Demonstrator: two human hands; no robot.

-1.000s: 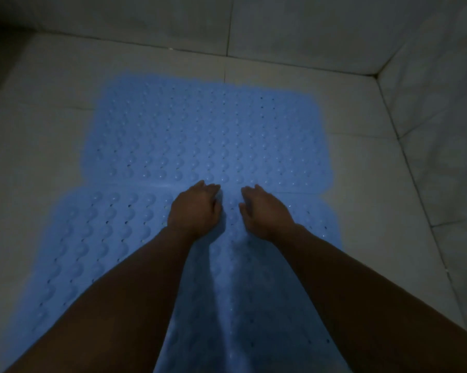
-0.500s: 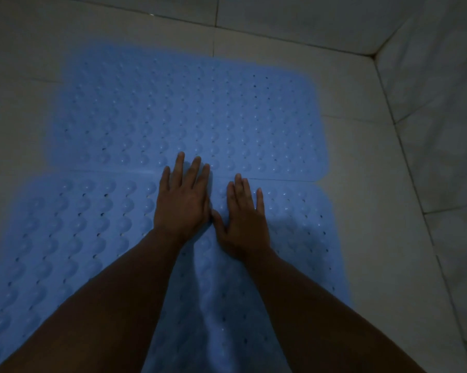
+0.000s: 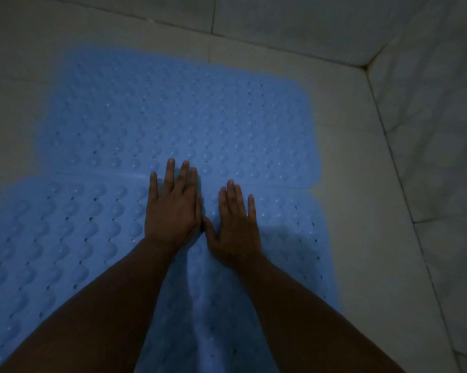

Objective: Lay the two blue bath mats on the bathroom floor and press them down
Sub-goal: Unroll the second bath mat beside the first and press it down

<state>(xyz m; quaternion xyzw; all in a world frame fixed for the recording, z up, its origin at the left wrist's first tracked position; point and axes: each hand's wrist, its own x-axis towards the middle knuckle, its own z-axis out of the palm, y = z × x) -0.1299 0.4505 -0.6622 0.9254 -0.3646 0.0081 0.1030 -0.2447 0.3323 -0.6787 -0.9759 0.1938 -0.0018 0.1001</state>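
With both mats already down on the tiled floor (image 3: 361, 162), you're in the pressing stage, not the laying stage. Far mat (image 3: 178, 117) fills the upper centre of the frame; near mat (image 3: 60, 238) runs from centre left down to the bottom edge, and the two meet along a seam just above your fingertips, edge to edge or slightly overlapped, can't tell which. Your left hand (image 3: 173, 211) is flat, palm down, fingers spread, tips reaching across the seam onto the far mat. Your right hand (image 3: 236, 227) is flat too, fingers apart, wholly on the near mat just below the seam; thumbs nearly touch. Neither hand grips anything, both just bear down. My read: seam at centre is being handled, everything else is unconfirmed. Far mat's top edge and right corners look flat, but light is dim, so suction there is a guess. Still to do, likely: press outward along the seam, then the near mat's left side and lower right.
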